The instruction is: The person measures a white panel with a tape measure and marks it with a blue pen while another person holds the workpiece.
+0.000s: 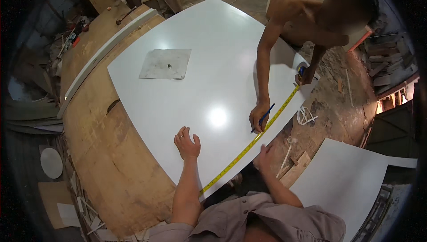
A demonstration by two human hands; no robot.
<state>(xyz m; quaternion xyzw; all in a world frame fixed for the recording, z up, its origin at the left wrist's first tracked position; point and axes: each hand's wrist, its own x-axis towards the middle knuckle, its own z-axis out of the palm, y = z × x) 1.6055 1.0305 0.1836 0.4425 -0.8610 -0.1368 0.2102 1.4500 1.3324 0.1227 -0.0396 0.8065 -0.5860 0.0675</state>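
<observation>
A large glossy white panel (pixel 178 104) lies before me on the wooden worktable. My left hand (pixel 187 143) rests on it palm down, fingers apart and slightly bent, holding nothing. At the panel's right edge is my right hand (pixel 264 156), its fingers loosely stretched out and somewhat blurred; nothing shows in it. A yellow tape measure (pixel 235 160) runs along that edge, its near end beside my left forearm. Across from me, a co-worker's hand (pixel 259 115) holds a blue pen (pixel 268 113) at the tape, while their other hand (pixel 304 78) grips the tape's case.
A grey square plate (pixel 162 66) lies on the panel. On the worktable (pixel 98 144) at left is a long pale strip (pixel 104 48). Another white sheet (pixel 338 171) is at lower right. White strapping (pixel 306 116) and wood scraps (pixel 302 164) lie past the panel's right edge.
</observation>
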